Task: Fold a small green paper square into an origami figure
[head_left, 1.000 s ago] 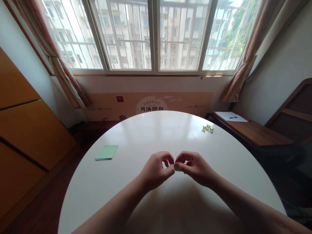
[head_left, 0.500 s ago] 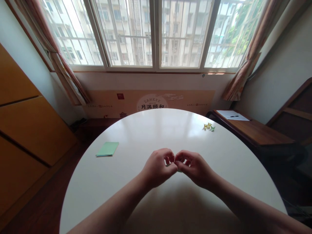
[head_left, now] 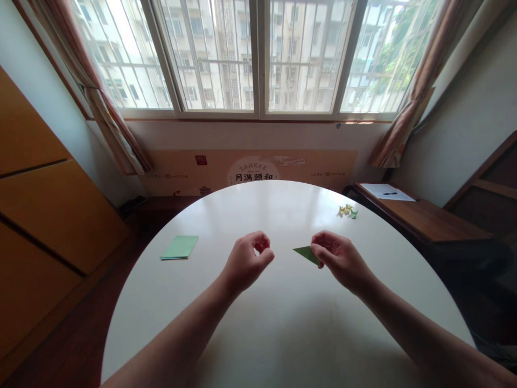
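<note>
White tabletop [head_left: 242, 210] spreads around both hands to its curved far edge, the green paper stack [head_left: 180, 247] near its left rim. Mid-table, the right hand [head_left: 341, 261] pinches a dark green paper triangle [head_left: 306, 254], sharp tip leftward, long axis slanting down rightward; the left hand [head_left: 246, 261], apart, curls narrowly, fingertip contact unclear.

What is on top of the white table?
On the table: a paper stack, green on top, and small yellow and green pieces. The right hand holds a green triangle. The surface under the paper stack and behind the arms is covered.
</note>
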A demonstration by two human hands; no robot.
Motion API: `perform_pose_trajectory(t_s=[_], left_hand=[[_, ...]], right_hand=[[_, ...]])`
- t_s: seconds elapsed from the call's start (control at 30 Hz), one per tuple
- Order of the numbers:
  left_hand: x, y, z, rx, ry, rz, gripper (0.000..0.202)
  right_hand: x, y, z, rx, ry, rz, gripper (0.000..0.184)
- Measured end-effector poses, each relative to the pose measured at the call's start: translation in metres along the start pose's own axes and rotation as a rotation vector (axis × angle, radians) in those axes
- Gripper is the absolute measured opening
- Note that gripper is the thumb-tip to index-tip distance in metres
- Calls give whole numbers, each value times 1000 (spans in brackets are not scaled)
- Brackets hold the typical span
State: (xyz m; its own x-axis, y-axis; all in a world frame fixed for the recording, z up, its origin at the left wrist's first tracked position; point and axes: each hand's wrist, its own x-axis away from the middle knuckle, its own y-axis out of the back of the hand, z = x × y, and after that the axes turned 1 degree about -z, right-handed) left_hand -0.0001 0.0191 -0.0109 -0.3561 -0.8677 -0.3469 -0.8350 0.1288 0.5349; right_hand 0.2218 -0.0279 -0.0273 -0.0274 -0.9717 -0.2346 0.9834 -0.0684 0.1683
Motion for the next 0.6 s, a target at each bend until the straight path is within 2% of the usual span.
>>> perform_pose_trajectory(t_s=[0.1, 0.17, 0.33, 0.5, 0.6], left_hand=[[3, -3, -4, 25, -17, 5, 10], [7, -7, -8, 45, -41, 67, 21], [13, -14, -13, -6, -71, 138, 15], [15, -12, -14, -62, -91, 219, 17], [15, -11, -16, -71, -92, 265, 18]], right_hand=[[0, -2, 0, -8, -2, 22, 13], [3, -7, 0, -15, 2, 47, 13], [9, -13, 4, -10, 36, 128, 12], [10, -10, 8, 214, 100, 258, 7], [10, -10, 8, 257, 136, 286, 6]])
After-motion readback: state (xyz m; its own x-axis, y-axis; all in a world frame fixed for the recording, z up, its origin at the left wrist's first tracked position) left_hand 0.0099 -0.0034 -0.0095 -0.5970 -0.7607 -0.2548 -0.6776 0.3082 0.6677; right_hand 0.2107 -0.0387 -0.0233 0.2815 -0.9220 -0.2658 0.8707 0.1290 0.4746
